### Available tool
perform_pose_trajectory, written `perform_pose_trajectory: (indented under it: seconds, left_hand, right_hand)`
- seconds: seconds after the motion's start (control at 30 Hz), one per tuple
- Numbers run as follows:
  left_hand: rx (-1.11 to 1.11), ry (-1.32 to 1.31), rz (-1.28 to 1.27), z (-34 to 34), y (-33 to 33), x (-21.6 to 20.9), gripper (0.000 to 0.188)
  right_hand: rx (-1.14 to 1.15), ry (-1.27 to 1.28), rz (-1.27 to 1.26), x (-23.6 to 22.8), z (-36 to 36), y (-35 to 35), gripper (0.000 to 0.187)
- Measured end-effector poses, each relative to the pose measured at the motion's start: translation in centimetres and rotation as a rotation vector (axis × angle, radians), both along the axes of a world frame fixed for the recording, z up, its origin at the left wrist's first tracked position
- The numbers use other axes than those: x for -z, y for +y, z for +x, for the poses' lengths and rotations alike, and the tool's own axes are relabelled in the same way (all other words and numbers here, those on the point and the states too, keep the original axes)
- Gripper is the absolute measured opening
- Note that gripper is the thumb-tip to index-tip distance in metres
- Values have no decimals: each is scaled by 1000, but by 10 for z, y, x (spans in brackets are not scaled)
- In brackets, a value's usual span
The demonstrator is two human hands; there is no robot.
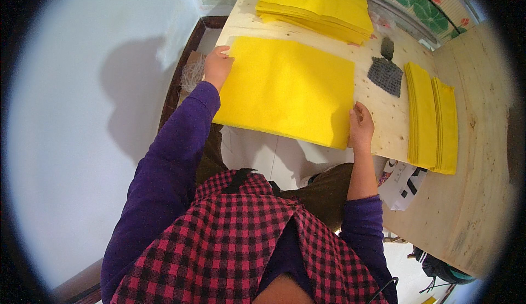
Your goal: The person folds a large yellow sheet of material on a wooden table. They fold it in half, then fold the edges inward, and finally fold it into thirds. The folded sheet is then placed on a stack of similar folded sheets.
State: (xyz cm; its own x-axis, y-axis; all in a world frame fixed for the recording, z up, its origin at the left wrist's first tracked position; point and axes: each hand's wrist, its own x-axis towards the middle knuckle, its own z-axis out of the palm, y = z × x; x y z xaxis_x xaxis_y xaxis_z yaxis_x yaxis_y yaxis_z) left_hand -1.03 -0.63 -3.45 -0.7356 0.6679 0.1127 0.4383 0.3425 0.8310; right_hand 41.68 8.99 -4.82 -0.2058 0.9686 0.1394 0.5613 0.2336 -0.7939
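A flat, bright yellow sheet of felt-like fabric (285, 87) lies in front of me on the wooden tabletop, its near edge reaching the table's front. My left hand (218, 69) is closed on its left edge, close to the far left corner. At the opposite side, my right hand (361, 129) has its fingers curled at the right edge near the close corner, thumb against the fabric. Behind the sheet rests a thick stack of yellow fabric (315, 5). Two narrow folded yellow bundles (433, 117) lie side by side at the right.
A dark grey knitted piece (386, 76) lies right of the sheet, with a small dark oval object (387, 47) behind it. A wooden panel (476, 139) borders the right. A white printed bag (404, 186) is below the table's right side. A white wall (66, 112) stands left.
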Motion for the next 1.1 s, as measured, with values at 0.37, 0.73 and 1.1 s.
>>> perform_pose_trajectory:
  seconds: [0.37, 0.73, 1.1]
  left_hand:
    - [-41, -49, 69, -10, 14, 15, 35]
    - [397, 328, -40, 25, -64, -23, 13]
    - [623, 579, -133, 15, -31, -24, 16]
  right_hand:
    - [9, 141, -56, 1, -1, -1, 39]
    - [-81, 31, 248, -40, -12, -21, 27]
    - [-263, -480, 290, -44, -65, 48, 25]
